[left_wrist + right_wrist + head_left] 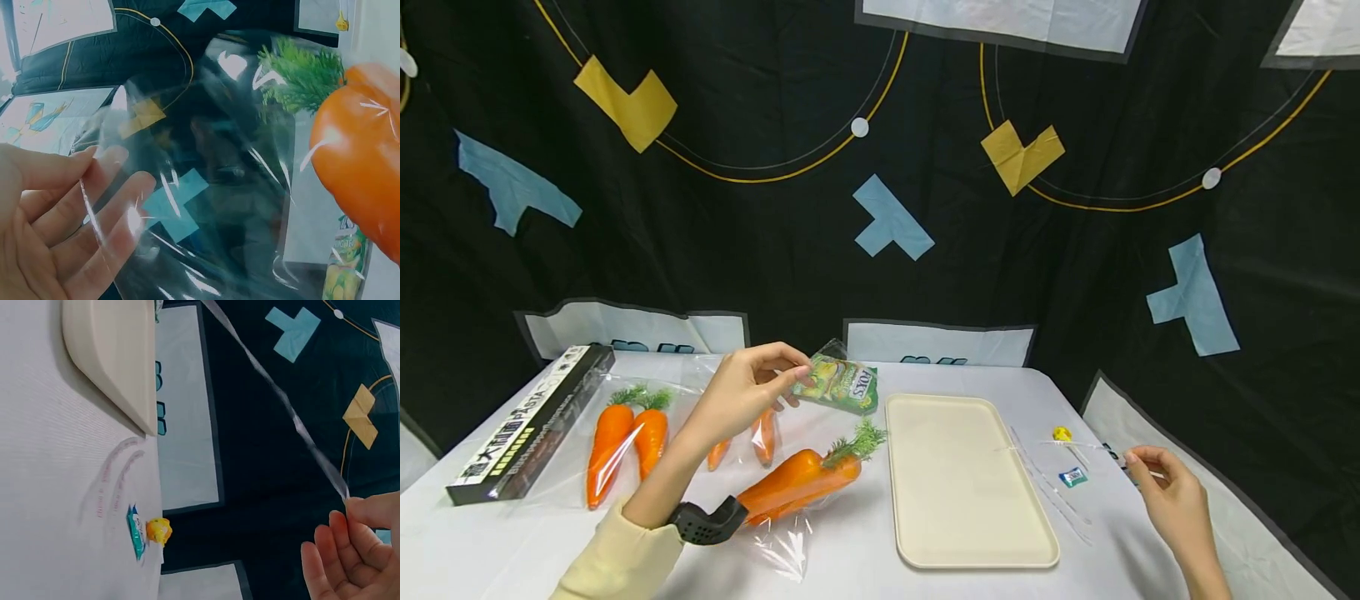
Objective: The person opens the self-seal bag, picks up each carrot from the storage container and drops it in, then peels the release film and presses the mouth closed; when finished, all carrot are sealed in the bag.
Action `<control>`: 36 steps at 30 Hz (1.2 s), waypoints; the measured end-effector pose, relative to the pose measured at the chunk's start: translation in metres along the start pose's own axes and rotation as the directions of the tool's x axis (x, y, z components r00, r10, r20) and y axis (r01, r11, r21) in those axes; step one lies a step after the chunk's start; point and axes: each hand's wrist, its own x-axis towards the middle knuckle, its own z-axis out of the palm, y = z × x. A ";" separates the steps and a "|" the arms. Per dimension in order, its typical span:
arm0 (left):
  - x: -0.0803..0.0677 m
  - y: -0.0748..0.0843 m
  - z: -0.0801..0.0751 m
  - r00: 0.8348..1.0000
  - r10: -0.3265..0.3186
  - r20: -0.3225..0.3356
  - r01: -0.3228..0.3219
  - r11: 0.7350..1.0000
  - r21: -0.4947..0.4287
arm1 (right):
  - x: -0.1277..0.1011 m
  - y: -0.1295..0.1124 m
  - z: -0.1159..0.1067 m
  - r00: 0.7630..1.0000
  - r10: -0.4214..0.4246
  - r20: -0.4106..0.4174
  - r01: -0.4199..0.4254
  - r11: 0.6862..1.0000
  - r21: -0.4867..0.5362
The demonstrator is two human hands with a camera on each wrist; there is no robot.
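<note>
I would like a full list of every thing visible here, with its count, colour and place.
tray: one, cream, table centre
carrots in clear wrap: two, orange, left
large carrot: one, orange, beside the tray
small carrots: two, orange, behind the left hand
pasta box: one, black, far left
snack packet: one, green, pinched
clear strip: one, transparent, pinched
small sweets: two, yellow and blue, right
left hand: grip on packet
right hand: grip on strip
</note>
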 end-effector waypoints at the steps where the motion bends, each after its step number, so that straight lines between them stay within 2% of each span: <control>1: 0.000 0.000 0.000 1.000 -0.001 0.005 0.001 1.000 -0.006 | 0.002 -0.001 -0.001 1.000 0.013 -0.006 -0.013 1.000 -0.027; 8: 0.000 0.000 0.003 1.000 0.008 0.022 -0.008 1.000 -0.003 | 0.016 -0.001 0.001 0.997 0.054 -0.061 -0.060 0.992 -0.109; 13: -0.001 0.001 0.004 0.999 0.010 0.035 -0.010 1.000 -0.015 | 0.026 0.001 0.004 0.993 0.061 -0.101 -0.071 0.993 -0.095; 21: 0.000 0.000 0.007 0.999 0.001 0.045 0.000 1.000 -0.023 | 0.035 0.006 0.007 0.976 0.151 -0.157 -0.169 0.980 -0.108; 26: 0.001 -0.001 0.009 0.999 0.008 0.047 -0.007 1.000 -0.021 | 0.034 0.020 0.011 0.973 0.145 -0.181 -0.159 0.985 -0.069; 31: 0.001 -0.001 0.011 0.999 0.012 0.047 -0.011 1.000 -0.021 | 0.027 0.028 0.011 0.978 0.150 -0.143 -0.163 0.983 -0.085; 33: 0.002 -0.001 0.011 0.999 0.012 0.046 -0.011 1.000 -0.017 | 0.023 0.023 0.010 0.984 0.148 -0.101 -0.161 0.978 -0.131; 36: 0.002 -0.001 0.011 0.999 0.007 0.047 -0.006 1.000 -0.012 | 0.016 0.019 0.007 0.993 0.110 -0.032 -0.114 0.982 -0.153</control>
